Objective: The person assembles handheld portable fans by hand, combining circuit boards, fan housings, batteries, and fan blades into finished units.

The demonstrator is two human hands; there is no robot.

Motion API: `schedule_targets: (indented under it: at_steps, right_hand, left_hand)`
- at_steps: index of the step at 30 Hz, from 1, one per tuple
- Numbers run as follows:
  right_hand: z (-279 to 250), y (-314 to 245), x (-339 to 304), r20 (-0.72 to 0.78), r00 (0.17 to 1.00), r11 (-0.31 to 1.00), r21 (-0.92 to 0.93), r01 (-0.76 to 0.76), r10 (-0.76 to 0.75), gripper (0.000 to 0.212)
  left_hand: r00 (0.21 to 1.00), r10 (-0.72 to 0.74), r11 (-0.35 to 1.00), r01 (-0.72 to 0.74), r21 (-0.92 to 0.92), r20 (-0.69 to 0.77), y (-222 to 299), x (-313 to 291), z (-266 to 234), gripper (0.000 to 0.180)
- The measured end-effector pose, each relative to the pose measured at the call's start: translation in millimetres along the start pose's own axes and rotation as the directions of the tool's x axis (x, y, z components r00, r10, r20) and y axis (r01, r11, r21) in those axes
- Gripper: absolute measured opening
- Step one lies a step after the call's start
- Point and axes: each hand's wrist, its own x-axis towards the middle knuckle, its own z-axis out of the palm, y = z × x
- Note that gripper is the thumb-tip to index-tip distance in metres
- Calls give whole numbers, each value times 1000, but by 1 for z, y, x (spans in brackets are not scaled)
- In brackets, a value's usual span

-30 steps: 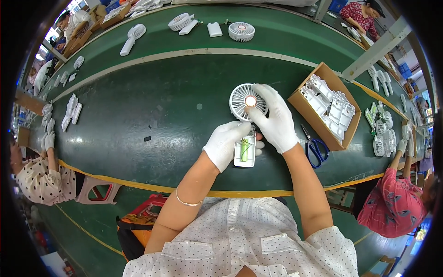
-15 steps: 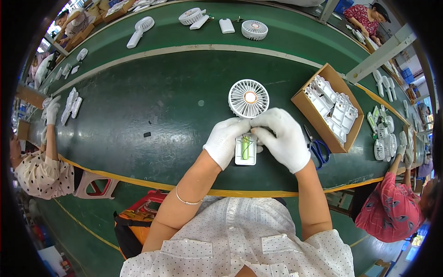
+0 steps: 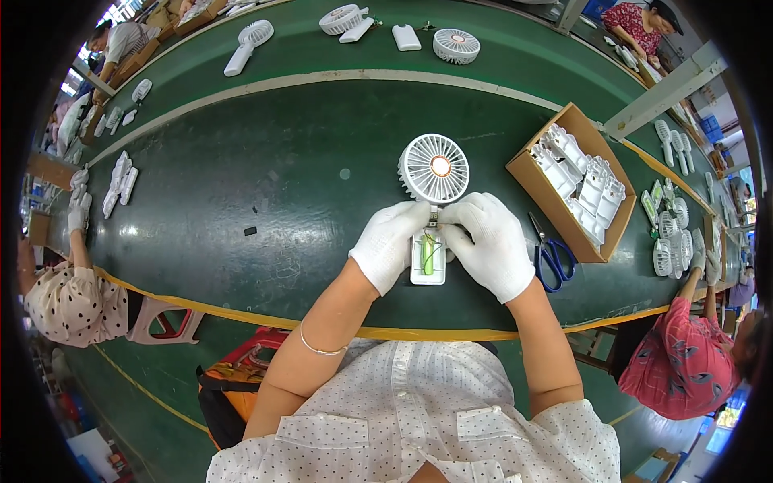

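A white handheld fan lies in front of me, its round grille [image 3: 435, 168] pointing away from me. Its handle shell [image 3: 428, 281] lies uncovered toward me, with a green battery [image 3: 427, 256] and thin dark wires inside. My left hand [image 3: 392, 244], in a white glove, pinches the neck from the left side. From the right, my gloved right hand [image 3: 493, 248] closes its thumb and forefinger on the same spot. A small metallic part [image 3: 433, 216] shows between the fingertips; fingers partly hide the neck.
Right of my hands lie blue-handled scissors [image 3: 555, 264] and a cardboard box [image 3: 551, 209] of white plastic shells. Small black pieces [image 3: 250, 231] lie left. Fans and parts, including a fan head [image 3: 456, 47], sit on the green belt beyond. Co-workers sit at both sides.
My fingers have parted slightly, uncovering the small metallic part at the neck. My right hand has shifted a little. The fans on the far belt have slid rightward. The left co-worker's hand has moved.
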Motion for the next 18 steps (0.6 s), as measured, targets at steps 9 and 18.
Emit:
schedule_targets:
  at_steps: [9, 18]
  right_hand:
    - [10, -3, -7, -85, 996, 999, 45, 17, -13, 9]
    - [16, 3, -17, -74, 995, 997, 54, -57, 61, 11]
  left_hand:
    - [999, 25, 998, -27, 62, 31, 1, 0, -7, 26]
    - [999, -15, 969, 24, 247, -36, 6, -3, 6, 28]
